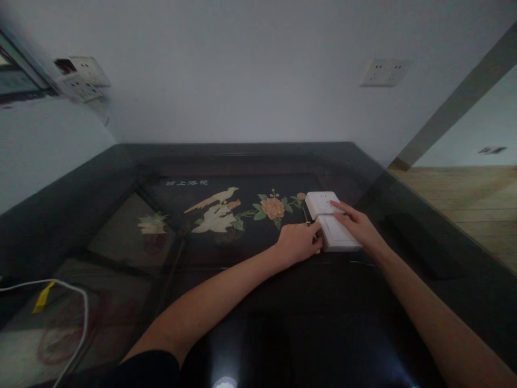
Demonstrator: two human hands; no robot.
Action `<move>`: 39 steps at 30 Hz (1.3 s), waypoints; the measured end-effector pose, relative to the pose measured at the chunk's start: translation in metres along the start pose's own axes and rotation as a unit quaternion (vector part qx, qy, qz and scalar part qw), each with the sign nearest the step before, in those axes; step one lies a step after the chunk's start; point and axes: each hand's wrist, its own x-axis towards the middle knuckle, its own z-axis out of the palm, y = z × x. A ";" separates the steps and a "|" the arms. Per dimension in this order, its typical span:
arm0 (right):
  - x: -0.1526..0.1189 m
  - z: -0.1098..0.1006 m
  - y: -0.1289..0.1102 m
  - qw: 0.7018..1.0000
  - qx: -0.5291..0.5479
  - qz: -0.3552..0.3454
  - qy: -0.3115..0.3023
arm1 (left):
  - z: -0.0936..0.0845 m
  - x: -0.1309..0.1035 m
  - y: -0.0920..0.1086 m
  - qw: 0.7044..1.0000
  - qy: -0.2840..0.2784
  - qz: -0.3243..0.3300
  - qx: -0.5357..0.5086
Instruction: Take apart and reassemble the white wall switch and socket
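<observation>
Two white boxes touch each other on the right part of the dark glossy table (258, 296). The farther one is a socket box (319, 200) with small slots on its face; the nearer is a plain white box (338, 235). My left hand (299, 242) is at the left side of the nearer box, its fingers curled against the edge. My right hand (357, 225) lies over the right side of both boxes, fingers apart, one fingertip on the socket box and others on the nearer box.
Inlaid bird (216, 199) and flower (272, 207) pictures decorate the tabletop. A white cable (85, 307) with a yellow tag (42, 297) curves at the lower left. Wall sockets (385, 73) are on the back wall, with more sockets (86, 73) at the left corner.
</observation>
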 end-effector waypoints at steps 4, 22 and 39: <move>-0.001 0.009 -0.005 1.000 0.008 -0.007 -0.008 | -0.007 -0.015 -0.009 1.000 -0.004 -0.021 0.018; -0.013 0.129 -0.086 0.993 0.041 -0.072 -0.087 | -0.034 -0.150 -0.105 0.988 0.063 -0.141 -0.002; -0.019 0.070 -0.129 0.960 0.000 -0.181 -0.213 | -0.022 -0.150 -0.115 0.989 0.108 -0.092 -0.041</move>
